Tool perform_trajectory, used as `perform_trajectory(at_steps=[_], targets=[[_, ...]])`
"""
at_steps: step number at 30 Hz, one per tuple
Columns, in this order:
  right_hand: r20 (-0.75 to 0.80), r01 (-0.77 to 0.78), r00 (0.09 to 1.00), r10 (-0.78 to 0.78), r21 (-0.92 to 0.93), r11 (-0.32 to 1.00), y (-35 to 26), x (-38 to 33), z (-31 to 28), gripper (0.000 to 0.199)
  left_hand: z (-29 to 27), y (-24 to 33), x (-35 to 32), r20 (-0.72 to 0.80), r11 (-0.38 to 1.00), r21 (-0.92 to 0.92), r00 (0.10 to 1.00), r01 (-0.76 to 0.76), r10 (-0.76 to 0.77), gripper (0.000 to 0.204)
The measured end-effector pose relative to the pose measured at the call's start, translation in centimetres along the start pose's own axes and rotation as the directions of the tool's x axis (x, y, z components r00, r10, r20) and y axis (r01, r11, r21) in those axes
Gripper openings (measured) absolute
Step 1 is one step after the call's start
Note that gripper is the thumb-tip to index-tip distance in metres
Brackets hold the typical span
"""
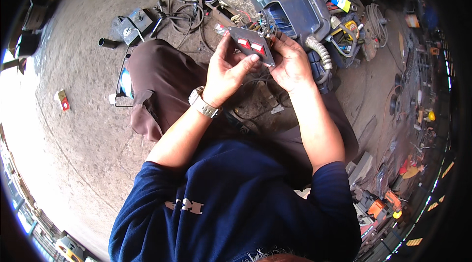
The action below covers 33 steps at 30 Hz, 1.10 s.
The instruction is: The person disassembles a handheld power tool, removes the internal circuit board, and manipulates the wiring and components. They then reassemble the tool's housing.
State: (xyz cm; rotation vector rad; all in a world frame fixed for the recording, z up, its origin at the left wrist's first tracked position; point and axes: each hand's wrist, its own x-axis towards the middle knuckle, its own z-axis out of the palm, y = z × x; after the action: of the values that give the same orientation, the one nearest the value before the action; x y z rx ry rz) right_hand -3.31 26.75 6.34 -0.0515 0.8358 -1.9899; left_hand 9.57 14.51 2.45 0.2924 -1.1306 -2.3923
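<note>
A thin dark grey switch panel (265, 54) with red-and-white rocker switches is held up between my hands, tilted. My left hand (225, 72) pinches its left side, with the thumb on the front face near the lower switch. At the other edge, my right hand (292, 65) grips the panel from behind, so most of its fingers are hidden. Loose coloured wires (268, 25) bunch up behind the panel. Just beyond it stands a dark blue-grey machine housing (300, 13) with a large handle frame.
A corrugated hose (319, 53) hangs off the housing's right side. Coiled cable (194, 18) and a dark metal box (138, 25) lie at the far left. Tools and a yellow-and-black item (351, 28) clutter the right. A small red-and-white packet (62, 100) rests on the concrete.
</note>
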Motion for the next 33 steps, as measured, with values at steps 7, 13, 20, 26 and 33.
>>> perform_trajectory(at_steps=[7, 13, 20, 26, 33], targets=[[-0.094, -0.042, 0.995, 0.039, -0.036, 0.998, 0.3, 0.1, 0.2, 0.020, 1.2, 1.2, 0.2, -0.104, 0.963, 0.269, 0.995, 0.021, 0.007, 0.076], [-0.100, -0.044, 0.994, 0.041, -0.022, 0.999, 0.7, 0.4, -0.5, 0.020, 1.1, 1.2, 0.4, -0.131, 0.952, 0.302, 0.991, 0.050, -0.011, 0.078], [-0.120, 0.078, 0.986, -0.120, -0.304, 0.950, 1.7, 0.5, 0.3, 0.011, -0.2, -0.9, 0.4, -0.157, 0.990, 0.113, 0.985, 0.088, -0.070, 0.061], [0.011, 0.123, 0.985, -0.171, -0.740, 0.662, 2.6, 0.8, -1.3, 0.012, -0.6, 0.4, 1.9, 0.026, 0.658, -0.671, 0.898, 0.342, -0.440, 0.061], [0.090, 0.200, 0.952, -0.294, -0.906, 0.372, 2.8, 0.7, -1.2, 0.011, -0.5, 0.2, 2.1, 0.005, 0.514, -0.803, 0.866, 0.301, -0.500, 0.052]])
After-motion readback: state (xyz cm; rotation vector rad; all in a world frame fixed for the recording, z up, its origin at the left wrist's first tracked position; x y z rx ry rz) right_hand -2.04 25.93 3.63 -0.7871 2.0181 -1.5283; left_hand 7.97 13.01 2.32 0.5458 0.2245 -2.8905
